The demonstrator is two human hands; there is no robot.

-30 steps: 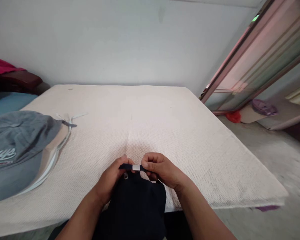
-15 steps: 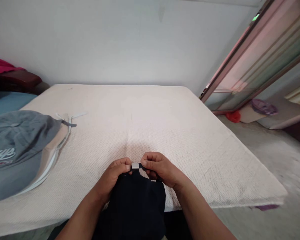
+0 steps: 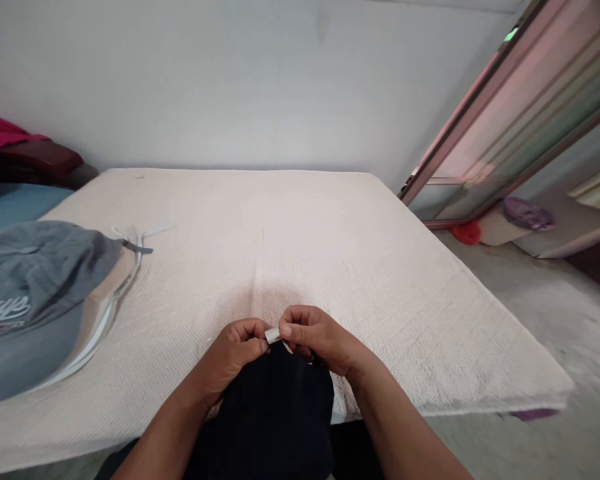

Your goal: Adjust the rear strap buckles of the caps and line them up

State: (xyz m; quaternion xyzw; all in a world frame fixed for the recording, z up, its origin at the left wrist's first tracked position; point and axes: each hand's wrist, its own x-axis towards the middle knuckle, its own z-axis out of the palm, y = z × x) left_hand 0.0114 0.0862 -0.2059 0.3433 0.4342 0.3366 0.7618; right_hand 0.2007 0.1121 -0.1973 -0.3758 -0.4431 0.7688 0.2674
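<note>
A dark navy cap [image 3: 273, 407] lies at the near edge of a cream mattress [image 3: 300, 247], its back strap facing away from me. My left hand [image 3: 235, 353] and my right hand [image 3: 315, 337] pinch that strap from either side. Between their fingertips sits a small silver buckle [image 3: 272, 335]. The fingertips of both hands nearly touch, and the strap itself is mostly hidden under them.
A stack of caps [image 3: 35, 300], a grey one on top, rests at the mattress's left side. Blue and red bedding [image 3: 15, 173] lies beyond it. A white wall stands behind. A sliding glass door [image 3: 520, 127] and bare floor [image 3: 555, 333] are to the right.
My hands have drawn together along the strap, so less of the dark strap shows and the buckle now sits squeezed between the fingertips. The cap stays put.
</note>
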